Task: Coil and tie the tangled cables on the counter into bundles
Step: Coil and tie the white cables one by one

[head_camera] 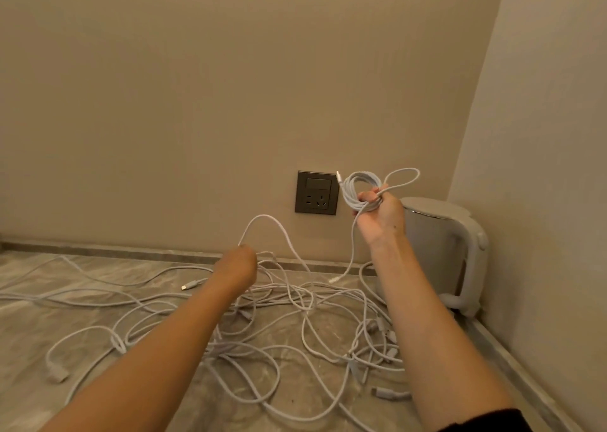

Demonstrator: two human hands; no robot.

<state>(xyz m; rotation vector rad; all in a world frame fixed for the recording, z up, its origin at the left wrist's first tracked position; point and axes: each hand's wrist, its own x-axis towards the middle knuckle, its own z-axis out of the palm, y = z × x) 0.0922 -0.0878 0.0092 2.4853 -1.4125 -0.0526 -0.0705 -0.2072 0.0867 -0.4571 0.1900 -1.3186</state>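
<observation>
Right hand (382,216) grips one coil (356,183), left hand (239,264) one loop (266,217).

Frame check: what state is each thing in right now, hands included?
right hand: raised, grips the coiled cable.
coiled cable: wound in several turns, no tie visible, one end hanging down.
left hand: holds the loose strand.
loose strand: arches up from the pile.
tangled cables: spread on the counter, uncoiled.
wall socket: nothing plugged in.
kettle: upright in the corner, lid closed.

White cables (289,303), grey marbled counter (49,326), dark socket (317,192)
</observation>
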